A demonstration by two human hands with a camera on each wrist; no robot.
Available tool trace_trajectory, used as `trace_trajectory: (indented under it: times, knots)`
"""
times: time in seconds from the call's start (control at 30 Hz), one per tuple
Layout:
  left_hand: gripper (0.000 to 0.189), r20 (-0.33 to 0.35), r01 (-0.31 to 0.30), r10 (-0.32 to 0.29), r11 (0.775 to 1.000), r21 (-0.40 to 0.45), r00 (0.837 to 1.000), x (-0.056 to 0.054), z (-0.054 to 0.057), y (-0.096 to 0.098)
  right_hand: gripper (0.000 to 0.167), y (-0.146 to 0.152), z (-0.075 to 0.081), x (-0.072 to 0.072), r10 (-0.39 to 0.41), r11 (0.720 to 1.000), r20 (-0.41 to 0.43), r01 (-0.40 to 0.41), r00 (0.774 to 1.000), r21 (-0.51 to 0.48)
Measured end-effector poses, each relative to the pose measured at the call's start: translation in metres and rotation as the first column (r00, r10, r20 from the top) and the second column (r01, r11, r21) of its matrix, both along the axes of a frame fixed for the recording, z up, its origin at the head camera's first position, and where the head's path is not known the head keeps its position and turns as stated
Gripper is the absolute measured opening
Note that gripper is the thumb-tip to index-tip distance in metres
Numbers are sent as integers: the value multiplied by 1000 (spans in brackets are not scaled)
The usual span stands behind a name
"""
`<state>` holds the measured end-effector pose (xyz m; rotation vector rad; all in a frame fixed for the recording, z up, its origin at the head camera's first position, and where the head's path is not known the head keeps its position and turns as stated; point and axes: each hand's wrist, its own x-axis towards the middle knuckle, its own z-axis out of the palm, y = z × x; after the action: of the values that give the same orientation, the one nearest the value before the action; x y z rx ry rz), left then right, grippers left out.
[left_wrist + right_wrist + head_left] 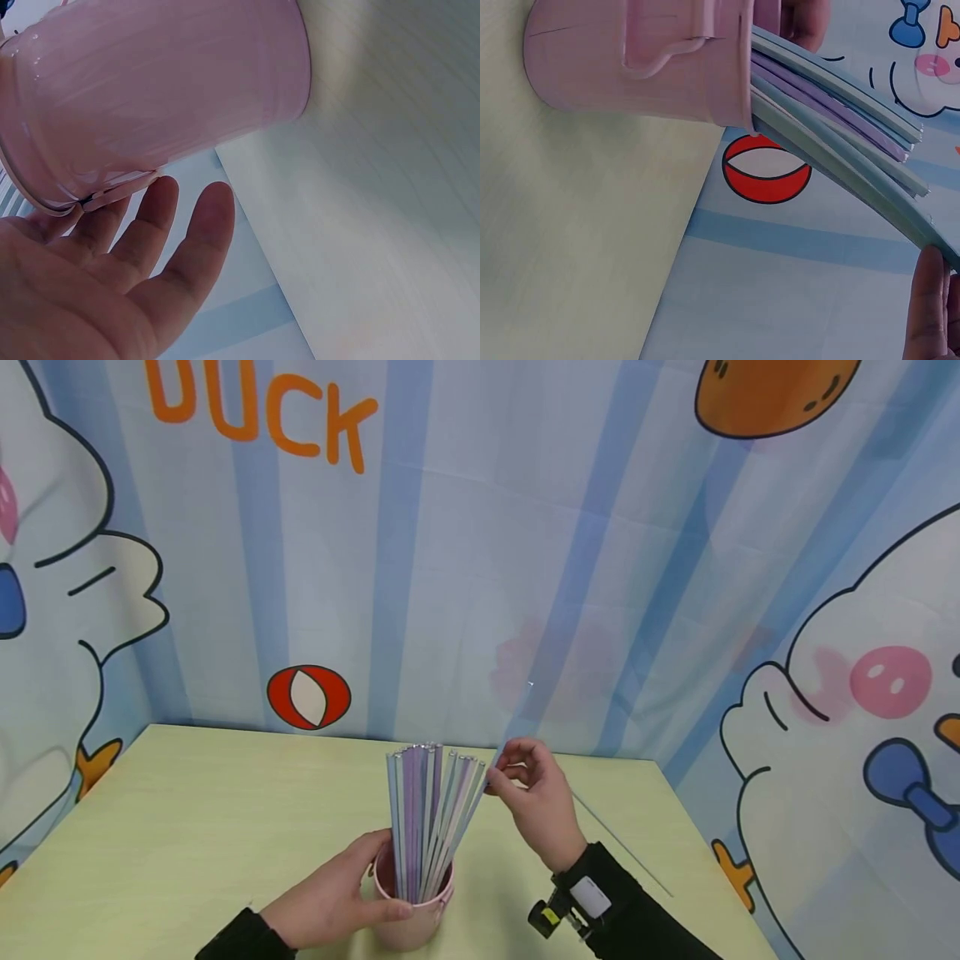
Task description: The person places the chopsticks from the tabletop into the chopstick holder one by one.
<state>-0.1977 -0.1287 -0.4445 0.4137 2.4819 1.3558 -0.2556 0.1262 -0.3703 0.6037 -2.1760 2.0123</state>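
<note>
A small pink bucket [408, 931] stands upright on the table, with a bundle of long, slim pastel straws [412, 818] in blue, purple and pale green leaning out of its mouth. My left hand [337, 889] holds the bucket near its rim, thumb at the front. In the left wrist view, fingers [161, 214] reach along the bucket's side by its handle [124, 189]. My right hand [536, 797] pinches one tall bluish straw [900, 206] between thumb and fingers. That straw slants up past the hand, a clear tip showing above it, and its lower part runs down toward the bucket.
A single thin pale straw [626, 847] lies on the table [187, 827], right of and behind my right wrist. A striped, printed cloth backdrop [465, 568] hangs behind the table's far edge.
</note>
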Motion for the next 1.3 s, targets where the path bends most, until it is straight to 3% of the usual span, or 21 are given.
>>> trace_trajectory:
  times: [0.47, 0.83, 1.3]
  knots:
    - [98, -3, 13, -13, 1000, 22, 1000, 0, 1, 0, 32, -8, -23, 10, 5, 991, 38, -10, 999, 133]
    - [97, -23, 32, -32, 999, 40, 999, 0, 1, -1, 27, -19, -14, 36, 18, 964, 55, -32, 998, 265]
    - [95, -19, 23, -22, 999, 26, 1000, 1, 1, -1, 24, -20, -28, 39, 67, 942, 67, -85, 996, 324]
